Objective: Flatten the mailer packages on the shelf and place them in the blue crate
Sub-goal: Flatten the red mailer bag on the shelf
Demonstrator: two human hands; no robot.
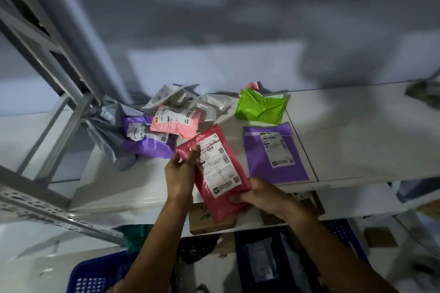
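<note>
A red mailer point(215, 169) with a white label hangs over the front edge of the white shelf point(357, 131). My left hand point(181, 173) grips its upper left edge and my right hand point(259, 194) pinches its lower right corner. A flat purple mailer point(273, 152) lies just right of it. A crumpled green mailer point(260, 108) sits behind that. On the left lie a pink mailer point(175, 121), a puffy purple mailer point(147, 140) and grey mailers point(112, 131). One blue crate point(297, 259) stands below on the floor with packages inside, and a second blue crate point(100, 276) shows at the bottom left.
Grey metal rack uprights point(59, 112) stand at the left. A perforated rail point(47, 211) crosses low left. Cardboard boxes point(202, 219) sit on the lower shelf under the red mailer. A grey bundle point(423, 91) lies at the shelf's far right.
</note>
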